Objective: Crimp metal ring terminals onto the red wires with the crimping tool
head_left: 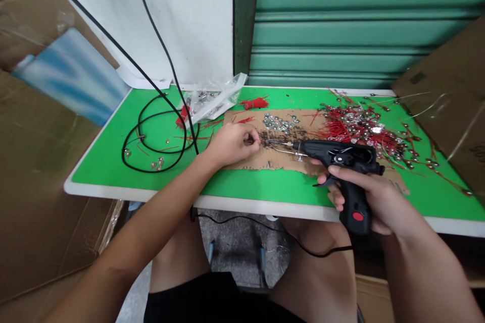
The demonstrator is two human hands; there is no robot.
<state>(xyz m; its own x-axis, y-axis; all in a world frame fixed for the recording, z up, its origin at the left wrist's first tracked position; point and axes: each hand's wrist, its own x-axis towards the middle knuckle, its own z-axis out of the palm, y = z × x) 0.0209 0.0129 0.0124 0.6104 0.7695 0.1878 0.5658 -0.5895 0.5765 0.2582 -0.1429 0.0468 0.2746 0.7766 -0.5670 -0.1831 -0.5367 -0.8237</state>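
Observation:
My right hand (364,192) is wrapped round the grip of a black soldering gun (337,154), which has a red button low on its handle. Its thin metal tip points left, close to the fingertips of my left hand (235,144). Those fingers are pinched together over a scorched part of a flat cardboard piece (242,161); whatever they hold is too small to make out. Small round metal pieces (280,123) lie loose on the cardboard just beyond the tip. To the right is a big heap of red wires (352,128) with metal pieces at their ends.
A clear plastic bag (215,101) and a bundle of red wires (255,103) lie at the back of the green table (113,171). Black cable (166,106) hangs down and coils at left. Cardboard boxes (450,106) flank both sides; a green shutter (359,35) stands behind.

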